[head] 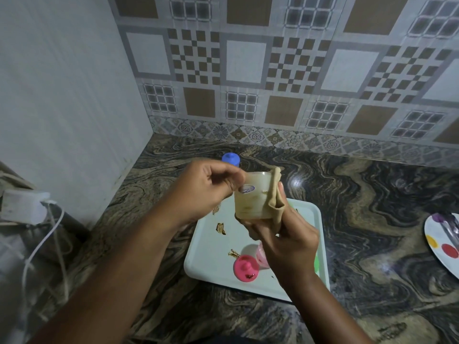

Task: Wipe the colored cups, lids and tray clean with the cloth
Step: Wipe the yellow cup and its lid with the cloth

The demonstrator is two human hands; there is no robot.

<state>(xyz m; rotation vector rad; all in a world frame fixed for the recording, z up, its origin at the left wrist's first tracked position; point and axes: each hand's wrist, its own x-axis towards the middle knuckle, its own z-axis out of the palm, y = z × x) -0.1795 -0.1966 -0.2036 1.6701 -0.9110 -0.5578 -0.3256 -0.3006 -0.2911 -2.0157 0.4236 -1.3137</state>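
Note:
A translucent pale cup point(252, 199) with a small sticker is held up over the tray. My left hand point(208, 189) pinches its rim from the left. My right hand point(288, 242) presses a beige cloth point(274, 194) against the cup's right side and underside. Below lies the white tray point(211, 244) with brown smears. On it stand a pink lid point(246, 268) with a brown spot and a pink cup point(262, 256), partly hidden by my right wrist. A green piece point(316, 264) shows behind that wrist. A blue lid point(231, 158) sits on the counter behind my left hand.
The dark marbled counter point(372, 219) runs to a tiled wall at the back and a plain wall at the left. A white plate point(439, 247) with coloured dots and utensils lies at the right edge. A charger and white cable point(37, 219) hang at the left.

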